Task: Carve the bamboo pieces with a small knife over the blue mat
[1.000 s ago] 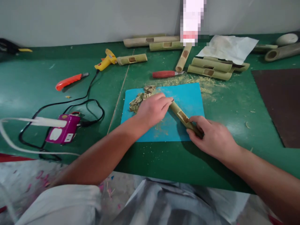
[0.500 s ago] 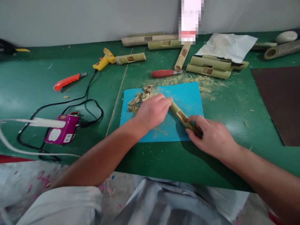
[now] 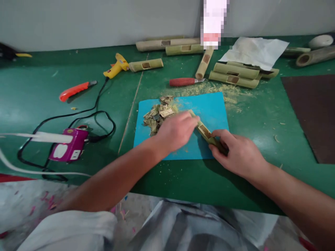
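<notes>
A short green bamboo tube (image 3: 205,131) with a rectangular opening cut in its side slants over a blue sheet (image 3: 211,108). My right hand (image 3: 237,151) grips its near end, thumb and fingers around it. My left hand (image 3: 180,129) is closed at the far part of the tube, fingertips against its side just above the opening; whether a small piece sits between those fingers is hidden. Beside my left hand, a pile of dry bamboo chips (image 3: 154,116) lies on the sheet. Beyond the sheet lies a red-handled carving knife (image 3: 183,82).
More notched bamboo tubes (image 3: 234,79) lie at the back, some under white paper (image 3: 255,52). To the left are a yellow glue gun (image 3: 116,67), an orange utility knife (image 3: 75,91) and a purple power adapter (image 3: 69,144) with cords. A dark brown board (image 3: 311,115) lies at right.
My left hand has slid toward me and to the right along the tube, uncovering its far end and more of the chips. My right hand keeps its grip, nearly still.
</notes>
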`<state>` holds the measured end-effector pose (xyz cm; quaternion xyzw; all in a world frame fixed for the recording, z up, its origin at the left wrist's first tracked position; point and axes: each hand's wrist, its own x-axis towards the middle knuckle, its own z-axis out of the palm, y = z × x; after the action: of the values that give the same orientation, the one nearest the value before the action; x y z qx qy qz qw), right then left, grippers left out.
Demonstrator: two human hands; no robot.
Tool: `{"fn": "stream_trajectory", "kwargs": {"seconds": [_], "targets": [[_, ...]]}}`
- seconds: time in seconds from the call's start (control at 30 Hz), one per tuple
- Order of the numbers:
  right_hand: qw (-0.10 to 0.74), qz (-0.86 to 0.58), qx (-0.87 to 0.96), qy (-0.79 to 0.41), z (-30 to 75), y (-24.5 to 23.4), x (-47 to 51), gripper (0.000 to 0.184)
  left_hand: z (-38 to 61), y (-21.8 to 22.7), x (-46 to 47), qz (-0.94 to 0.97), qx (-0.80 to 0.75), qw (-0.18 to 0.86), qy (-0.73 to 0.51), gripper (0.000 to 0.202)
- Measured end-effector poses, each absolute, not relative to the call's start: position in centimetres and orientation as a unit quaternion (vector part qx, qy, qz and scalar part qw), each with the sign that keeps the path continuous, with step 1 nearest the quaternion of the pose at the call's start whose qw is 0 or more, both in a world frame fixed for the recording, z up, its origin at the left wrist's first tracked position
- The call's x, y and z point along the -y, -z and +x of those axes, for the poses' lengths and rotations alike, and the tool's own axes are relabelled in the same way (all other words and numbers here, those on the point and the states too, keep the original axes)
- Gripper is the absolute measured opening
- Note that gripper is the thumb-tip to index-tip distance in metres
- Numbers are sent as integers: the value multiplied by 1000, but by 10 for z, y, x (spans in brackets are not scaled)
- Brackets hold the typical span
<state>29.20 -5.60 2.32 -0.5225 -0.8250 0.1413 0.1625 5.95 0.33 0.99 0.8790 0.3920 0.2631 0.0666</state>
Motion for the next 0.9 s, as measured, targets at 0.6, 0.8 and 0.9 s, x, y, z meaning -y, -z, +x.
{"fn": "stream_trajectory", "kwargs": {"seconds": [0.6,0.8,0.9], "targets": [[151,-537,820,-129,291,-22,58,27,55,-9,-7,872,-397,62,-281,28],[152,-536,822,-121,290,-23,59,27,57,-13,-3,886,-385,31,-257,32],[151,-537,821,-123,290,-25,59,28,58,-14,-2,879,-397,17,-262,34]]}}
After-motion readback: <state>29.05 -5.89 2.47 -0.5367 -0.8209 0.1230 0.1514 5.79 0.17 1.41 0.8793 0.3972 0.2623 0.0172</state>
